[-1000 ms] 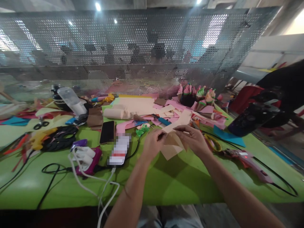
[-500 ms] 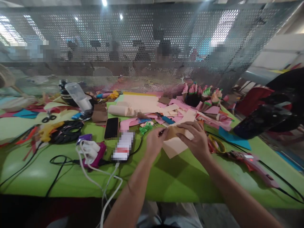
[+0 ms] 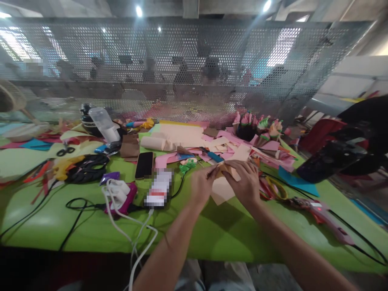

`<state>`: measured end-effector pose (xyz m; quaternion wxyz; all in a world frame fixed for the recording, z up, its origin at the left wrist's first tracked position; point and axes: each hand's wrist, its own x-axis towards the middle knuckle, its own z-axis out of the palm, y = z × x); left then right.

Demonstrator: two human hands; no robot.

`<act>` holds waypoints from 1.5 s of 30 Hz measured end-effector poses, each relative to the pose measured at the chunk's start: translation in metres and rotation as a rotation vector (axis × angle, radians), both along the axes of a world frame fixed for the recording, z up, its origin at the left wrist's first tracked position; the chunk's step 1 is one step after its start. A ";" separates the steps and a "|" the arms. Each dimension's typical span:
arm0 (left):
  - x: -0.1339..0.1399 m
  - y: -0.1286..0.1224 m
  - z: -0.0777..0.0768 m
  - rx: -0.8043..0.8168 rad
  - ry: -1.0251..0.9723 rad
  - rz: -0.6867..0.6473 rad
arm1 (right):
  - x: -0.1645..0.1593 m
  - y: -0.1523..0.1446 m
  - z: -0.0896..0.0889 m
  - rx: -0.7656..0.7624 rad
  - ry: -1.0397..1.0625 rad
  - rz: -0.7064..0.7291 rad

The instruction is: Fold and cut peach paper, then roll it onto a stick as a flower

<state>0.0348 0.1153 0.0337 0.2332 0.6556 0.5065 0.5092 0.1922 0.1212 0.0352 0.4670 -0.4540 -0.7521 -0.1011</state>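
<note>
A pale peach sheet [image 3: 223,193], of paper or thin foam, is held up over the green table. My left hand [image 3: 201,184] is closed at the sheet's upper left, its fingers pinching the edge; motion smears the hand a little. My right hand [image 3: 245,180] grips the sheet from the other side, thumb in front and fingers bent over the top. Between the two hands the sheet's upper part curls and looks tan in shadow. Behind them lies a blue-handled tool [image 3: 214,156] among pink and peach scraps [image 3: 222,142].
A pink glue gun [image 3: 330,222] with a black cord lies at right, near a yellow tape roll [image 3: 277,188]. To the left are a lit phone [image 3: 159,188], a dark phone [image 3: 144,165], a magenta power strip [image 3: 131,198] and scissors [image 3: 65,150]. A perforated metal screen [image 3: 182,52] stands behind.
The upper part of the sheet is folded or curled closer between my hands. My right fingers have come inward over its top, nearer my left hand. The view has tipped up slightly.
</note>
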 end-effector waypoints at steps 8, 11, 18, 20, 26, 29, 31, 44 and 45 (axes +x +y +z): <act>0.001 0.000 -0.003 -0.003 -0.008 0.074 | -0.005 0.001 0.000 0.123 -0.041 0.015; 0.001 0.003 -0.005 0.004 -0.027 0.083 | -0.007 0.001 -0.001 0.096 -0.044 0.029; 0.001 0.003 -0.009 0.030 0.019 0.075 | -0.008 0.004 -0.003 -0.088 0.155 0.111; 0.001 0.002 -0.010 0.045 0.054 0.074 | -0.008 0.004 -0.003 -0.111 0.197 0.124; 0.003 0.000 -0.010 0.012 0.160 0.072 | -0.008 0.007 -0.006 -0.173 0.265 0.158; 0.003 0.000 -0.008 0.003 0.139 0.030 | -0.006 0.008 -0.005 -0.155 0.217 0.170; 0.003 0.001 -0.007 -0.010 0.095 0.008 | -0.006 0.007 -0.004 -0.123 0.171 0.168; -0.008 0.014 -0.009 -0.042 -0.221 -0.167 | 0.009 0.009 0.015 -0.274 0.297 0.305; -0.008 0.013 -0.008 -0.027 -0.218 -0.182 | 0.009 0.009 0.015 -0.326 0.328 0.316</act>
